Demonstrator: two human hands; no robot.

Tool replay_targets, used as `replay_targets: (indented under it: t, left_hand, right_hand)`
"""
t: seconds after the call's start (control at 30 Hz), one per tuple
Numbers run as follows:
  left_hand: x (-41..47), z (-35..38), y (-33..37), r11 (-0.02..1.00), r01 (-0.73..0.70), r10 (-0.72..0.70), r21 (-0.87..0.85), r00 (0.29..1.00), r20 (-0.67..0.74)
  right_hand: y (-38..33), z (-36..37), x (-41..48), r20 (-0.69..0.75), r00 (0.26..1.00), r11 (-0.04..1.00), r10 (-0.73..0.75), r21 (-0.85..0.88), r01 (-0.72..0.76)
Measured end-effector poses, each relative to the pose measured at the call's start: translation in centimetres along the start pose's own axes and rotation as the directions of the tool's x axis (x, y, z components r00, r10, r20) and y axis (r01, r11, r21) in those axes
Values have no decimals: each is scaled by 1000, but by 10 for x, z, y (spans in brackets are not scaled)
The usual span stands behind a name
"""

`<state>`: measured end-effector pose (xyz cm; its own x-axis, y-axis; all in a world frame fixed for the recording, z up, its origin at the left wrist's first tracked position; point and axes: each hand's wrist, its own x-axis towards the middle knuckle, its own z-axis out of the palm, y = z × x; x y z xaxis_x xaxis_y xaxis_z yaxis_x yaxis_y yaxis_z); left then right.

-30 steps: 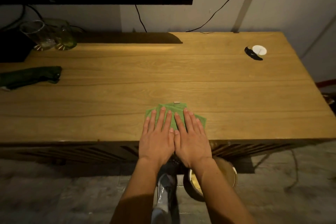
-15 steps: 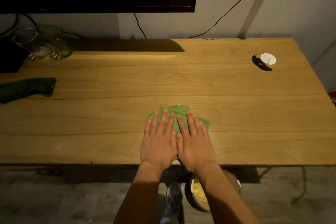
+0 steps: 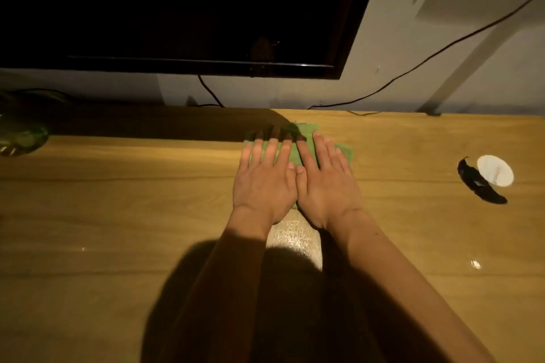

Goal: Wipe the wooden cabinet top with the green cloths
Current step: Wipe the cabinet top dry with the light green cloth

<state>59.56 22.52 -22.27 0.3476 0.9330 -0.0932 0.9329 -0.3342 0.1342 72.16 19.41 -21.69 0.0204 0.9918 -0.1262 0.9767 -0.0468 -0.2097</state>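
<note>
green cloth (image 3: 308, 134) pressed flat under both palms near the back of the wooden cabinet top (image 3: 118, 215), left hand (image 3: 264, 183) and right hand (image 3: 327, 188) laid side by side, thumbs touching, fingers (image 3: 284, 153) stretched straight, nothing gripped, shiny streak (image 3: 292, 237) between the wrists, white disc (image 3: 495, 174) parked off right

A dark television screen (image 3: 177, 9) fills eleven o'clock, with a black cable (image 3: 413, 68) at one. At three, a white disc (image 3: 495, 174) lies just beside a curved black object (image 3: 480, 187). Green glassware (image 3: 20, 138) sits at nine.
</note>
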Motion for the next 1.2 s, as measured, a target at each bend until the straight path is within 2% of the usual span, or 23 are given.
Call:
replay_targets:
  t: [0.07, 0.17, 0.33, 0.5, 0.6, 0.77, 1.2]
  left_hand:
    - [27, -8, 1, 999, 10, -10, 31, 1000, 0]
    - [57, -7, -1, 993, -37, 29, 110, 997, 72]
    - [72, -3, -4, 998, -28, 27, 60, 1000, 14]
    - [46, -3, 0, 1000, -4, 4, 18, 1000, 7]
    - [13, -3, 8, 999, -32, 33, 30, 999, -42]
    - [-57, 8, 22, 1000, -5, 6, -29, 1000, 14]
    - [-285, 36, 78, 998, -1, 3, -64, 1000, 30]
  right_hand:
    - [9, -6, 29, -18, 1000, 1000, -18, -7, 18]
    - [18, -10, 57, -31, 999, 999, -21, -26, 21]
    - [22, -11, 68, -14, 1000, 999, -16, -38, 15]
    - [16, -8, 45, -29, 1000, 1000, 6, -1, -6]
    - [12, -5, 12, -10, 1000, 1000, 3, -16, -3]
    - [6, 4, -61, 7, 1000, 1000, 2, 4, -2]
    - [-9, 31, -297, 35, 999, 1000, 15, 7, -15]
